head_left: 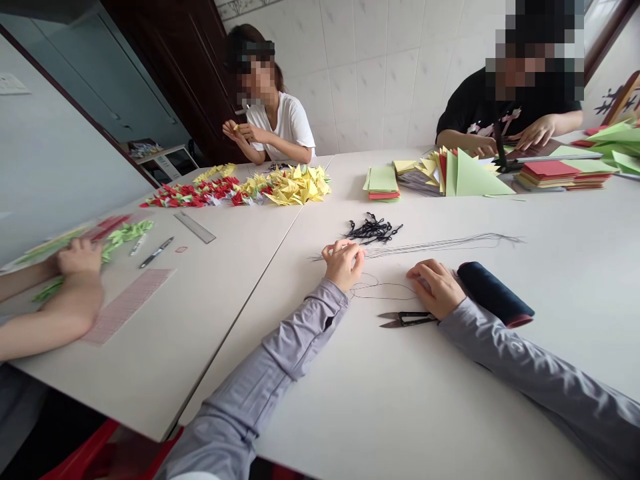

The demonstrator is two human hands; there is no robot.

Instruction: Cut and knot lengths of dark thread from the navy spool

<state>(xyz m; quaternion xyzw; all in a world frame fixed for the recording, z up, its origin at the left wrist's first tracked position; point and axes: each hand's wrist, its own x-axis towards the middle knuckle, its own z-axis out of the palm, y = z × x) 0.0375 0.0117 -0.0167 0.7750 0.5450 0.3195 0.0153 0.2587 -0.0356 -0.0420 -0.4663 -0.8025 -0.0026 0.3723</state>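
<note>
My left hand (345, 265) is closed, its fingers curled on the table at the left end of a bundle of long dark threads (445, 244). A loose thread (383, 285) loops from it toward my right hand (439, 288), whose bent fingers are pressed together on that thread; the exact pinch is too fine to see. Below the right fingers lie thread snips (407, 319), blades pointing left, handles partly under the hand. A dark blue thread spool (495, 293) lies on its side against the right wrist. Just beyond my left hand sits a pile of black knotted cords (374, 230).
Folded yellow paper pieces (300, 185) and red ones (195, 192) are heaped at the back left. Coloured paper stacks (383, 183) stand at the back. A ruler (195, 227) and pen (157, 253) lie left. Three other people work around the table (380, 400).
</note>
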